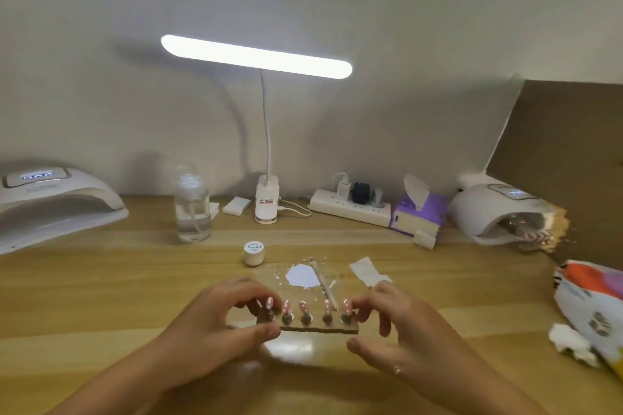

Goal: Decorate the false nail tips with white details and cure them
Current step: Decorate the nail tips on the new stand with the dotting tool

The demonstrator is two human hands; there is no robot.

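Observation:
A small brown board (318, 328) carries several pink false nail tips (304, 307) with white dots, each upright on a round stand. My left hand (215, 323) grips the board's left end, thumb on its front edge and fingers behind. My right hand (401, 327) holds the right end the same way. Just behind lies a clear palette with a blob of white gel (301, 275) and a thin brush (323, 283) across it. A small white gel jar (253, 253) stands behind the palette. Curing lamps sit at the far left (50, 202) and far right (499, 212).
A lit desk lamp (256, 55) stands at the back centre beside a clear pump bottle (192, 209). A power strip (350, 207), a purple tissue pack (416, 212), paper scraps (365, 271) and a colourful bag (593, 310) fill the right side of the wooden table.

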